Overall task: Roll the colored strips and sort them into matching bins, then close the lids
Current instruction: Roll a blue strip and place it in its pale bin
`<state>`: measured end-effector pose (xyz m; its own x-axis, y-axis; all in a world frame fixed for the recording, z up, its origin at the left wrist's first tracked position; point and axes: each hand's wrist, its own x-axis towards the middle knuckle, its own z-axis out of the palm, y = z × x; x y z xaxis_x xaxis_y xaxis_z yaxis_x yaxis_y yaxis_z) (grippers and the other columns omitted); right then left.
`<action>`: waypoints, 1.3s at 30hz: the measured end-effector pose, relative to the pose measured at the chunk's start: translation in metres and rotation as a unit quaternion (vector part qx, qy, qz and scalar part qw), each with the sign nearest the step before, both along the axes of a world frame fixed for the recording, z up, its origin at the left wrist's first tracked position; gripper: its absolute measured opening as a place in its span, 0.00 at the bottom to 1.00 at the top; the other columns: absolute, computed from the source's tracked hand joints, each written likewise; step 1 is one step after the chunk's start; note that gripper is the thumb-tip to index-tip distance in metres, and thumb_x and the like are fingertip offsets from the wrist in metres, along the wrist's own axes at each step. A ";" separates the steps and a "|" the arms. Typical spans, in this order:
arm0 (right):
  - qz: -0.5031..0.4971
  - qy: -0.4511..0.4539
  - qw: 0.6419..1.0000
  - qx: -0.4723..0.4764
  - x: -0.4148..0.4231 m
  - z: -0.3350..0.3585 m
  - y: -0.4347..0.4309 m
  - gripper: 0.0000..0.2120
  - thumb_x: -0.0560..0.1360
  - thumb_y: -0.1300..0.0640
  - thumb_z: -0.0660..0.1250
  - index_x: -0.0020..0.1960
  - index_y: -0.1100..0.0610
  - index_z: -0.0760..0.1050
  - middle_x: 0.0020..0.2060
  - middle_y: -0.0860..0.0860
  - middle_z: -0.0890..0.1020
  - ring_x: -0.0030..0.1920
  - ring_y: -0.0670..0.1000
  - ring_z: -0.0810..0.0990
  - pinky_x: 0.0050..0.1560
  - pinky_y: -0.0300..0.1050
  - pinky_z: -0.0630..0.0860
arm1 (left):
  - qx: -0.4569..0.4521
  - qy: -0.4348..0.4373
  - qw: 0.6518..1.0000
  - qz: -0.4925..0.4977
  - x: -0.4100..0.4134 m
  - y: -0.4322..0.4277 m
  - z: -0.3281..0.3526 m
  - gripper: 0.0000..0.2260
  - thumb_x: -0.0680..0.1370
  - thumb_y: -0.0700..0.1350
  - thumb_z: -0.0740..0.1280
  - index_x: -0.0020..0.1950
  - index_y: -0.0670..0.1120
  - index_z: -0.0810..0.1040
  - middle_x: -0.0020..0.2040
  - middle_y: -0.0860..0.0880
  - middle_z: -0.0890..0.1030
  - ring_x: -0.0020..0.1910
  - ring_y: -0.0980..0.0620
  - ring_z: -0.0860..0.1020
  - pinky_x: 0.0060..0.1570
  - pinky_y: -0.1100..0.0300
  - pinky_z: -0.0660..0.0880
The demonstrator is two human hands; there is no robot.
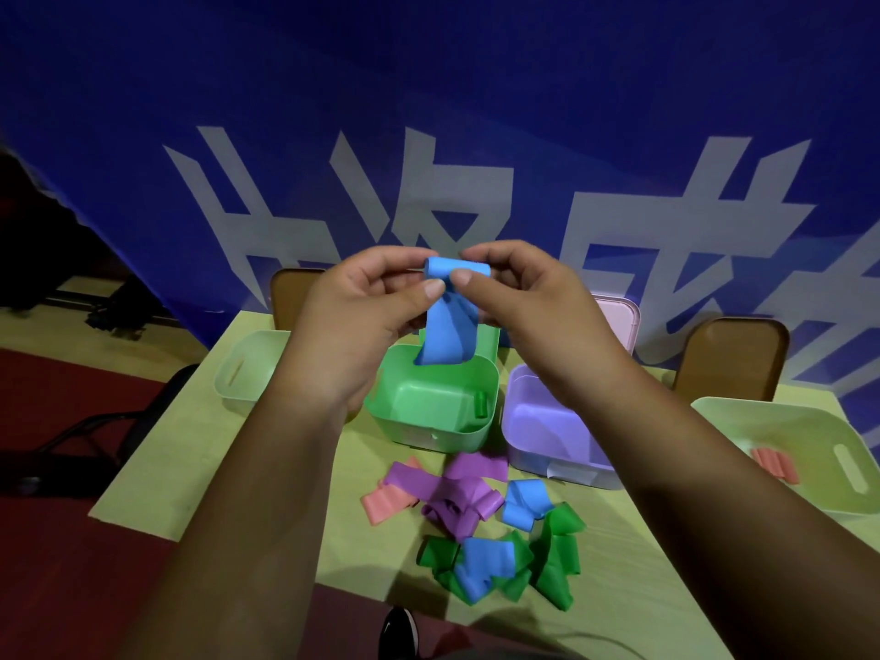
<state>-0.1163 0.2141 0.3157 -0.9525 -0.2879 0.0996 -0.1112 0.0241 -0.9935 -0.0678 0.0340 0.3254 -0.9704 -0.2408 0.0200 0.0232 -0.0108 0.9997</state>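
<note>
Pinching the part-rolled blue strip (447, 333), curled fingers (428, 289) of left hand (362, 309) and right hand (524, 297).

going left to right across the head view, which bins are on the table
left pale green bin → bright green bin → purple bin → right pale green bin

Left hand (362, 302) and right hand (519, 297) raised, both pinching.

1. Four bins: pale green bin (247, 373), green bin (428, 433), purple bin (547, 450), yellow-green bin (785, 469).
2. Three blue strips: half-rolled strip (447, 335), upper loose strip (524, 504), lower loose strip (483, 564).
3. Two hands: left hand (362, 316), right hand (524, 302).
</note>
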 end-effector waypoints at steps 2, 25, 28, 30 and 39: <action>0.008 -0.008 1.000 -0.002 0.000 -0.002 -0.001 0.07 0.82 0.53 0.72 0.59 0.53 0.84 0.41 0.45 0.86 0.40 0.40 0.83 0.42 0.35 0.78 | 0.020 -0.001 1.000 -0.010 0.003 -0.001 0.001 0.13 0.81 0.32 0.72 0.63 0.42 0.84 0.53 0.43 0.87 0.57 0.41 0.86 0.63 0.45 0.83; 0.010 -0.052 0.998 -0.022 0.012 -0.010 0.008 0.09 0.84 0.51 0.70 0.58 0.54 0.84 0.46 0.52 0.87 0.48 0.53 0.88 0.55 0.55 0.86 | 0.070 -0.004 0.996 -0.055 0.009 0.008 -0.007 0.16 0.80 0.30 0.70 0.64 0.45 0.85 0.58 0.43 0.88 0.63 0.45 0.86 0.62 0.53 0.82; 0.005 -0.053 0.998 -0.038 0.014 -0.011 0.005 0.06 0.83 0.53 0.71 0.56 0.53 0.85 0.49 0.56 0.87 0.52 0.58 0.88 0.57 0.61 0.86 | 0.103 -0.017 0.993 -0.062 0.012 0.009 -0.005 0.17 0.81 0.29 0.69 0.66 0.43 0.84 0.60 0.42 0.87 0.63 0.45 0.86 0.61 0.56 0.82; -0.003 -0.033 0.999 -0.030 0.015 -0.010 0.005 0.05 0.82 0.54 0.71 0.56 0.50 0.84 0.47 0.54 0.88 0.51 0.56 0.88 0.58 0.62 0.85 | 0.126 -0.031 0.990 -0.061 0.014 0.010 -0.003 0.16 0.82 0.30 0.68 0.68 0.42 0.82 0.63 0.40 0.86 0.63 0.44 0.86 0.61 0.56 0.83; -0.025 0.005 1.000 -0.010 0.020 -0.005 0.007 0.10 0.79 0.61 0.74 0.56 0.49 0.82 0.44 0.44 0.85 0.43 0.42 0.83 0.43 0.38 0.78 | 0.141 -0.064 0.988 -0.029 0.014 0.018 0.001 0.11 0.82 0.39 0.72 0.64 0.42 0.83 0.57 0.42 0.89 0.54 0.49 0.88 0.54 0.56 0.84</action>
<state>-0.0961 0.2209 0.3107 -0.9645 -0.2378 0.1149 -0.1205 0.0091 -0.9927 -0.0536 0.0523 0.3266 -0.9731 -0.1626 -0.1633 -0.1117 -0.2867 0.9515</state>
